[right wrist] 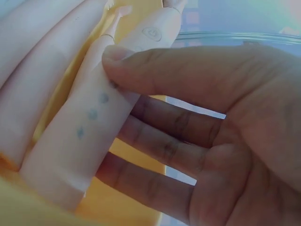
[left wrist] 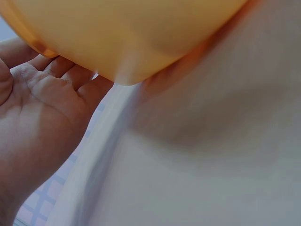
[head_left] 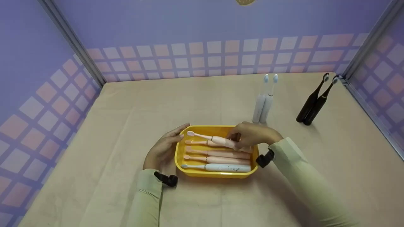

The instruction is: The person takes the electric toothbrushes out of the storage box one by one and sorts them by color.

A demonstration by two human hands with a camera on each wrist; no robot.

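Observation:
A yellow tray (head_left: 217,175) with several electric toothbrushes lying side by side is in the middle of the head view. My left hand (head_left: 162,148) grips its left end, thumb at the rim and fingers along the outer wall (left wrist: 122,42). My right hand (head_left: 257,134) reaches in from the right and pinches a pink electric toothbrush (head_left: 222,142) by its handle, thumb on top. The held brush slants above another pink toothbrush (head_left: 212,143). Nearer the front lie more pink toothbrushes (head_left: 227,154) and a pale blue patterned one (head_left: 227,167).
Two white electric toothbrushes (head_left: 263,104) stand together behind the tray on the right. Farther right, two black electric toothbrushes (head_left: 312,104) stand as a pair. A cloth-covered table (head_left: 151,104) meets tile-patterned panels (head_left: 202,58) at the back and sides.

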